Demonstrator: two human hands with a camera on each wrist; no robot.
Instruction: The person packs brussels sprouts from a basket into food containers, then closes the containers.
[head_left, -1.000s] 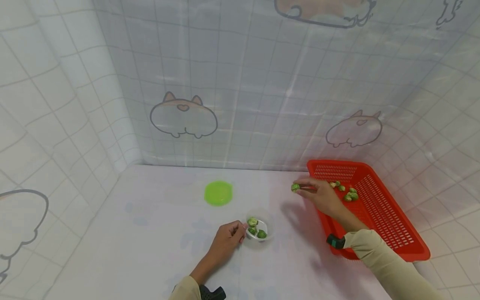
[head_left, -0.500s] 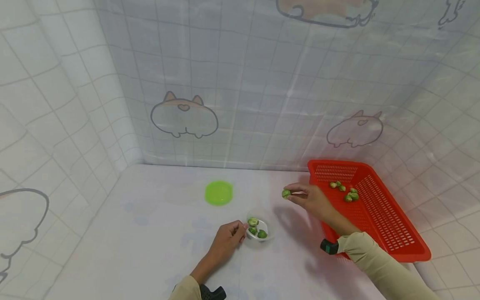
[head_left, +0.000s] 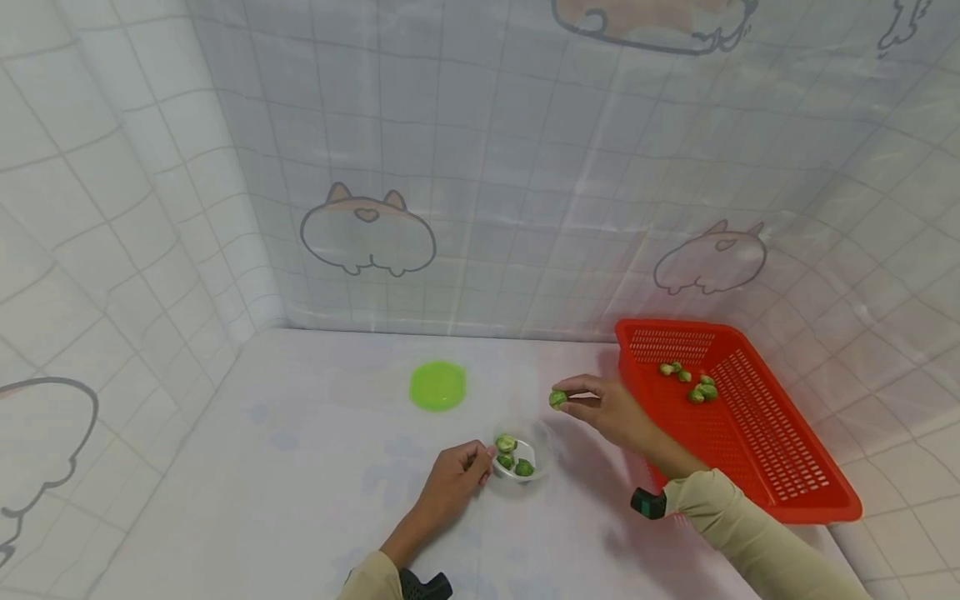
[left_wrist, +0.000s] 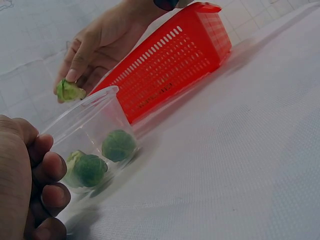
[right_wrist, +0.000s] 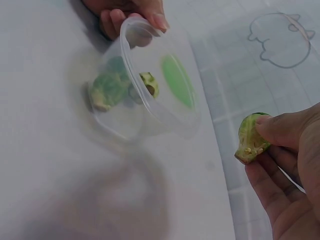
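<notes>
Pinching a sprout between thumb and fingertips, our right hand hangs above the table, between the red basket and the clear tub. Our left hand curls beside the tub, thumb and fingers gripping its rim. Three sprouts lie in the tub; more rest in two clumps at the basket's far end. A green disc lies flat beyond the tub, apart from it.

To carry this sprout well, we judge that a light, firm pinch suits its rounded shape, with the fingers kept higher than the rim and the left hand steadying a tub that looks light enough to tip.

Compared with a second ago, our right hand and its sprout have come away from the basket and nearer the tub. Our left hand, the tub and its three sprouts look unmoved.
</notes>
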